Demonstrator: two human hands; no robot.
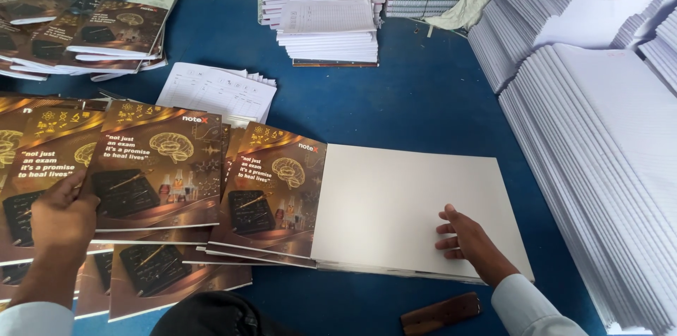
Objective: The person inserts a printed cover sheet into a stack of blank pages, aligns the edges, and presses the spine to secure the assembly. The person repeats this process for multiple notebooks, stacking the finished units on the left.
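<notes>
Left hand (62, 215) pinches a brown printed cover (156, 167) off the fanned stack, w/ right hand (465, 239) open, flat on the blank white cover sheet (402, 205), steadying it on the blue surface (416, 103).

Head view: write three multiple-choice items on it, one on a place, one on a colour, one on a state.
1. Where does the right hand rest?
A. on the blank white sheet
B. on the tall paper stacks
C. on the wooden block

2. What colour is the work surface?
A. green
B. blue
C. red

3. How is the left hand?
A. hanging in the air, touching nothing
B. closed around a pen
C. gripping the edge of a brown printed cover

Answers:
1 A, its fingers lie spread flat on the sheet.
2 B, blue shows between the piles.
3 C, its fingers curl over the cover's left edge.
</notes>
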